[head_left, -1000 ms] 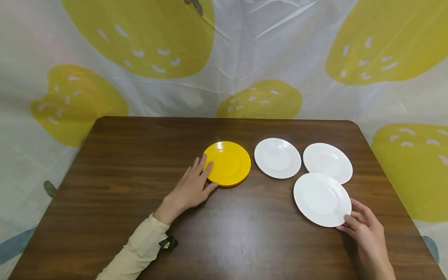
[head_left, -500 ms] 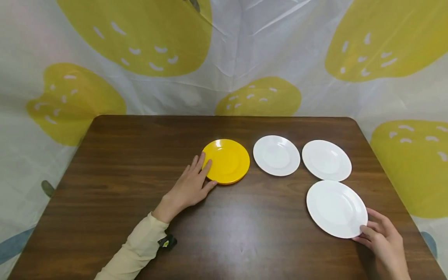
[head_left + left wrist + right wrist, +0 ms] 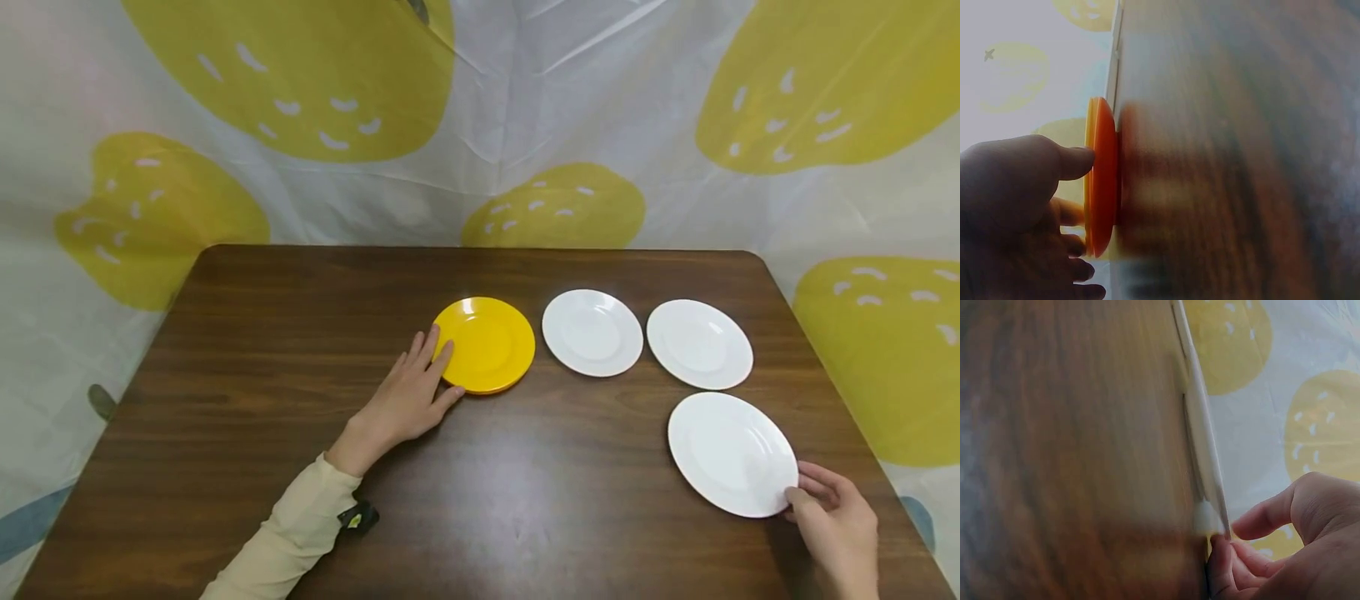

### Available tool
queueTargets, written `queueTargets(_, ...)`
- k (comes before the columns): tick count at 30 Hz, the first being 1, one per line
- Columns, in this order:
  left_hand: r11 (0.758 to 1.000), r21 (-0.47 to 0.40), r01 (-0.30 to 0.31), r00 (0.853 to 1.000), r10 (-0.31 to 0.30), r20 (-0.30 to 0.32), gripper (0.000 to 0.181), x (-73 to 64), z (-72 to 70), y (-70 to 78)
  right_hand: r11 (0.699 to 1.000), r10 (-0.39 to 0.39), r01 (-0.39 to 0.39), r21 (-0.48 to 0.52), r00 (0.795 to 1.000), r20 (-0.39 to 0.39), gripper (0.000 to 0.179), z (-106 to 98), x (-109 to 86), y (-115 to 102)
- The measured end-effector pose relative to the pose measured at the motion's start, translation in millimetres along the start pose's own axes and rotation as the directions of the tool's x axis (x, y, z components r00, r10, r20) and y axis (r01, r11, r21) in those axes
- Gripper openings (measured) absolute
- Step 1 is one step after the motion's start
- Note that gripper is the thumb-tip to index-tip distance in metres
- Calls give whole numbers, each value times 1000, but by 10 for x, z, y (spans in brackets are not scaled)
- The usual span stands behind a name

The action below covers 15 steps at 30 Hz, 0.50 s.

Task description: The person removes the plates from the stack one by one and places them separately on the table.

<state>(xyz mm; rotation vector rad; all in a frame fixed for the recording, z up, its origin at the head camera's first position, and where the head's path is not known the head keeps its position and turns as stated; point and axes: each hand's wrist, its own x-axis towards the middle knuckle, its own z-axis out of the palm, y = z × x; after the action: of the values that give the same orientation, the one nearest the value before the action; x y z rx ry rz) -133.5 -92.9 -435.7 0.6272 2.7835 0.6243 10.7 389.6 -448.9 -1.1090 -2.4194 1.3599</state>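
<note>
On the right of the brown wood-grain counter (image 3: 487, 508), the right hand (image 3: 836, 521) pinches the right rim of a round, smooth white plate (image 3: 732, 454) between thumb and fingers (image 3: 823, 475), its hollow facing up, its circular outline favouring no axis. Farther left, the left hand (image 3: 405, 400) rests outstretched fingers on the left rim of a round, glossy yellow plate (image 3: 491, 342), also face-up. Right of that lie a face-up middle white plate (image 3: 592, 333) and far-right white plate (image 3: 700, 344).

The yellow plate (image 3: 489, 346) shows orange below; the middle plate (image 3: 592, 333), far plate (image 3: 700, 344) and near plate (image 3: 732, 454) are plain white. The table (image 3: 480, 467) is brown with dark grain, the cloth (image 3: 510, 108) white with white-dashed yellow shapes, the sleeve (image 3: 288, 533) cream.
</note>
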Motion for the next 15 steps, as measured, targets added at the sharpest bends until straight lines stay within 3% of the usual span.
queueTargets(2,1000,-1,1,1000,-1,-3,75,3,-1,0,998,-21,20,-68,1000,-13,46,1,-1,-14)
queueTargets(15,1000,-10,-10,1000,10,-2,74,3,0,-9,986,-40,29,-163,997,-63,46,-65,61,-147)
